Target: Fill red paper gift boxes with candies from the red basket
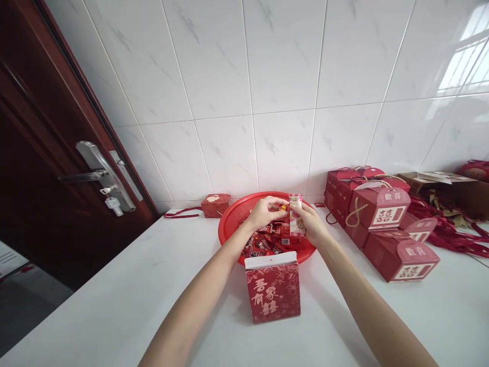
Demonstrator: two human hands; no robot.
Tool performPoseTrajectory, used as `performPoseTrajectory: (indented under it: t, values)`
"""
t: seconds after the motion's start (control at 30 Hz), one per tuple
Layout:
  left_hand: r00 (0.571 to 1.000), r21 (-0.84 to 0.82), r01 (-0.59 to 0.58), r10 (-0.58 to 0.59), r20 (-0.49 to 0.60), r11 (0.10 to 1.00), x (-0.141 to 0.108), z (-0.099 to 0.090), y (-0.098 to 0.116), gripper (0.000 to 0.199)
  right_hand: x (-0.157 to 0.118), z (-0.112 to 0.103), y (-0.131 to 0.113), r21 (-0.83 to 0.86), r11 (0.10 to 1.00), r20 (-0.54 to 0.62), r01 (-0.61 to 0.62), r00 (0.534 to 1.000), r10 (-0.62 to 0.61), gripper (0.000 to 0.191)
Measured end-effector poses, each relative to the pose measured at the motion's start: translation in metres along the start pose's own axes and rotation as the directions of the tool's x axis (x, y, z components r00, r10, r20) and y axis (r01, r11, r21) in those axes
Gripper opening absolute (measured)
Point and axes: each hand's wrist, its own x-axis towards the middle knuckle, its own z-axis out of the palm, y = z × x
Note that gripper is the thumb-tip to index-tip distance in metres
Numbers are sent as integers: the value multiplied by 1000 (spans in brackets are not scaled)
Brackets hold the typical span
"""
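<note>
My right hand [313, 222] pinches a pink-and-white wrapped snack packet [296, 220] above the red plastic basket [228, 227]. Close beside it, the curved fingers of my left hand [263, 212] are closed on a small yellow-and-red wrapped candy [283, 208]. Many red wrapped sweets [263, 241] lie in the basket under both hands. In front of the basket stands an upright red gift box [273, 296] with white characters and its white top flap raised; its inside is hidden from here.
Stacked red gift boxes [378, 209] stand on the right of the white table [153, 285]. Behind them are dark red ribbons [451, 224] and an open cardboard box [458, 191]. A small red box [216, 205] and a ribbon [182, 212] lie near the tiled wall, left of the basket.
</note>
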Motion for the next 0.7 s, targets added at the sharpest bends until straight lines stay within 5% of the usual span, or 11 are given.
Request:
performPoseTrajectory:
  t: [0.17, 0.5, 0.63, 0.7]
  values:
    - [999, 135, -51, 53, -9, 989, 0, 4, -7, 32, 0, -1, 2, -32, 999, 55, 3, 998, -1, 36]
    - [992, 20, -115, 114, 59, 993, -6, 4, 6, 47, -1, -5, 1, -48, 994, 50, 102, 994, -99, 48]
    - [992, -148, -68, 82, 92, 987, -36, -10, 28, 56, -6, -2, -9, -29, 990, 33, 139, 990, -139, 49]
    - [993, -141, -90, 99, 62, 986, -62, -23, 45, 44, -10, -1, -18, -34, 986, 22, 164, 986, -163, 49]
